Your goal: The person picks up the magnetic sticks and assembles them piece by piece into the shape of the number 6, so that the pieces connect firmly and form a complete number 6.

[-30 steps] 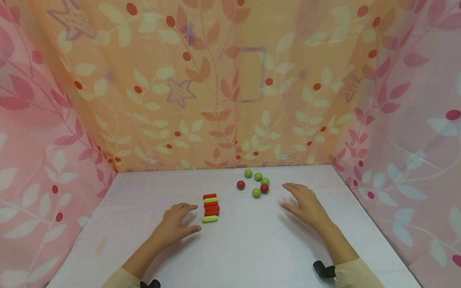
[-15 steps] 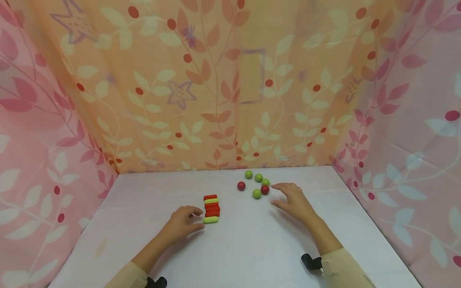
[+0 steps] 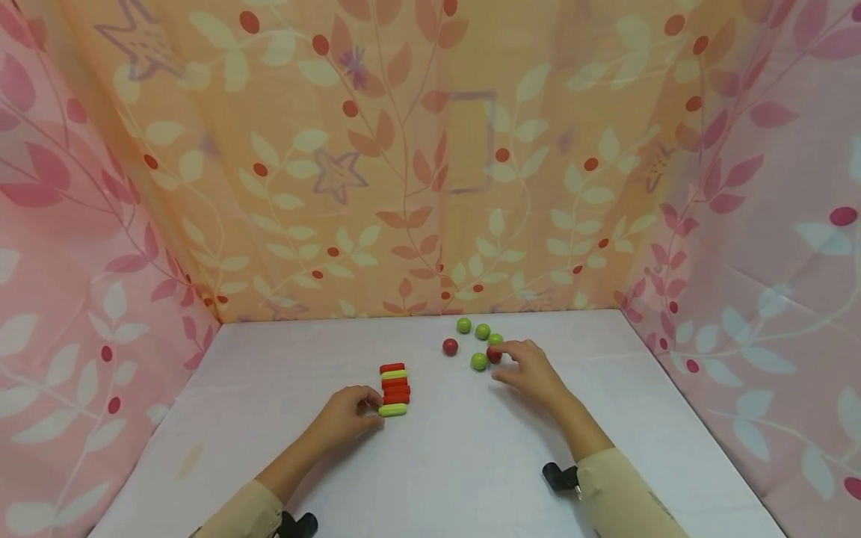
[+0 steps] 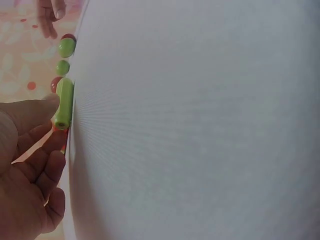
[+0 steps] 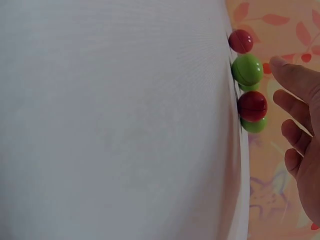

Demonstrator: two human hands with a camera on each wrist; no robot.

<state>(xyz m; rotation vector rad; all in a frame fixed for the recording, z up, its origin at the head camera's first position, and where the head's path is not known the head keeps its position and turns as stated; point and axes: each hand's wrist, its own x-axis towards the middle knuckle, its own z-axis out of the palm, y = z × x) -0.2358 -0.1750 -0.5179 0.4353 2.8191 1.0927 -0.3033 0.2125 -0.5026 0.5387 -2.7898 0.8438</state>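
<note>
On the white tabletop lies a stacked row of short red sticks (image 3: 396, 390) and yellow-green ribbed sticks; the nearest green stick (image 3: 393, 409) shows a round end with a small dark spot (image 4: 61, 123) in the left wrist view. My left hand (image 3: 346, 415) is at that stick's left end, thumb and fingers parted around it. Farther right, my right hand (image 3: 531, 370) reaches to a red ball (image 3: 494, 355), its index fingertip overlapping the ball in the head view. The right wrist view shows the thumb (image 5: 295, 77) and loosely bent fingers apart, with nothing between them.
Several glossy green balls (image 3: 478, 362) and another red ball (image 3: 450, 347) lie loosely grouped near the table's back edge. Patterned cloth walls (image 3: 336, 224) stand behind and on both sides of the white table (image 3: 471, 463).
My right hand has moved left to the red ball. My left hand has shifted right and slightly nearer, up to the closest green stick. The sticks and balls stay in place.
</note>
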